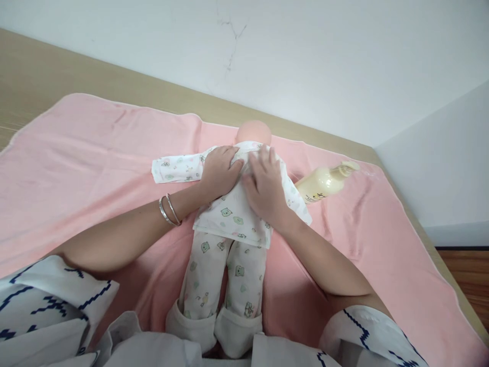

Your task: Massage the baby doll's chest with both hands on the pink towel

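Note:
A baby doll (253, 132) lies on its back on a pink blanket (95, 153), feet toward me, dressed in a white printed top (229, 216) and matching trousers (221, 275). My left hand (219, 171), with two silver bangles on the wrist, rests on the doll's chest, fingers curled on the fabric near the collar. My right hand (265, 186) lies beside it on the chest, fingers pressed together on the top's front. One sleeve (175, 169) of the top stretches out flat to the left.
A cream pump bottle (324, 184) lies on its side on the blanket just right of the doll. The blanket covers a wooden surface (46, 76) against a white wall. A wood floor (468, 270) shows at the right.

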Demonstrator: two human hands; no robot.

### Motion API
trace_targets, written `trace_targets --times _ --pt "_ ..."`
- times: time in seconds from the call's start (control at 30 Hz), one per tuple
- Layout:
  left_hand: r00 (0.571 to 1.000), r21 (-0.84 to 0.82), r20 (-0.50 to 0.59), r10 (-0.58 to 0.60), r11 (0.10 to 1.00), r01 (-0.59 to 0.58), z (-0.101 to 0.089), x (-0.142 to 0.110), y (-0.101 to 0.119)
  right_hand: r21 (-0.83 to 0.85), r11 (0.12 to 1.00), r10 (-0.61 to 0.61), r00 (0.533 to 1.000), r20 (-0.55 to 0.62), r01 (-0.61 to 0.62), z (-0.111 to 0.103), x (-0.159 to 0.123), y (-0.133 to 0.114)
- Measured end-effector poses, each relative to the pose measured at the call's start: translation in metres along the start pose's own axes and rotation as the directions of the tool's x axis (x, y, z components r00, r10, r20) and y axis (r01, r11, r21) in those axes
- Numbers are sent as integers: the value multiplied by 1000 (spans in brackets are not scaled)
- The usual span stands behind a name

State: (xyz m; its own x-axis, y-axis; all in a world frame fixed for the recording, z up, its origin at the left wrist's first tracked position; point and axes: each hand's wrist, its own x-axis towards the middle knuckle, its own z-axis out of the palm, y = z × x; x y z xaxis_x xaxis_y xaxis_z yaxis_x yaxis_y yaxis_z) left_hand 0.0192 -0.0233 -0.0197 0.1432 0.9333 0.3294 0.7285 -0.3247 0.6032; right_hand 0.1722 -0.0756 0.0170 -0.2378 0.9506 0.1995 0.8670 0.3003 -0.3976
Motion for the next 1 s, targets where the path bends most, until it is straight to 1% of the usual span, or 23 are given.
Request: trace_targets --times 0.03,0.07,0.1,0.13,0.17,0.2,0.27,0.3,0.33,0.37,0.43,0.47,0.5,0.53,0.57,0.67,0.7,0.73,0.8,0.9,1.0 --pt "1000 0 3 8 1000 -8 0 0 -1 -11 1000 16 997 73 -15 1 1 -1" --pt "1000 1 8 14 1000 -14 0 1 -1 -13 1000 22 993 113 -20 0 2 -2" --pt "1000 2 14 16 1000 -16 0 1 -2 -5 1000 16 993 117 -15 -2 2 -2" --pt "1000 4 19 14 1000 -14 0 1 -2 12 1000 -2 996 87 1 -6 1 -2" --pt "1000 6 20 8 1000 -8 0 1 -1 33 999 -27 999 33 26 -10 -1 -1" --pt "1000 8 18 -1 1000 1 0 1 -1 49 997 -54 998 -40 56 -13 -2 0" --pt "1000 9 12 -19 1000 19 0 0 0 61 993 -88 979 -184 100 -15 -5 1" --pt "1000 11 13 -25 1000 25 0 0 0 62 993 -87 971 -222 103 -13 -5 2" --pt "1000 15 15 -28 1000 28 0 -1 0 64 994 -75 973 -218 90 -10 -5 2" --pt "1000 18 13 -28 999 28 1 -1 0 64 996 -52 984 -173 64 -6 -4 1" --pt "1000 23 0 -27 999 27 2 -2 0 50 999 -8 1000 -18 8 1 -2 0" --pt "1000 24 -4 -27 999 27 2 -2 -1 43 999 1 999 53 -3 2 -1 -1" --pt "1000 24 -4 -28 999 28 2 -2 -1 43 999 -3 996 93 -1 3 0 -1" --pt "1000 22 -1 -28 999 28 2 -2 -1 51 999 -15 996 93 11 2 0 -1" --pt "1000 20 3 -28 999 28 2 -2 -2 66 997 -37 997 65 33 0 1 0" --pt "1000 23 7 -26 999 26 1 -3 0 86 993 -73 993 -91 81 -6 1 5" --pt "1000 27 5 -22 999 22 1 -3 0 76 994 -69 990 -125 79 -6 1 6" --pt "1000 33 -1 -16 999 16 0 -4 1 64 996 -57 990 -130 65 -4 2 8" --pt "1000 46 -26 0 999 2 0 -5 2 38 999 -18 997 -70 21 1 5 9" --pt "999 62 -44 17 998 -14 -2 -7 3 -15 1000 24 997 69 -23 5 8 7" --pt "1000 62 -11 21 998 -21 -4 -6 4 -75 996 58 987 153 -47 -3 7 -1"
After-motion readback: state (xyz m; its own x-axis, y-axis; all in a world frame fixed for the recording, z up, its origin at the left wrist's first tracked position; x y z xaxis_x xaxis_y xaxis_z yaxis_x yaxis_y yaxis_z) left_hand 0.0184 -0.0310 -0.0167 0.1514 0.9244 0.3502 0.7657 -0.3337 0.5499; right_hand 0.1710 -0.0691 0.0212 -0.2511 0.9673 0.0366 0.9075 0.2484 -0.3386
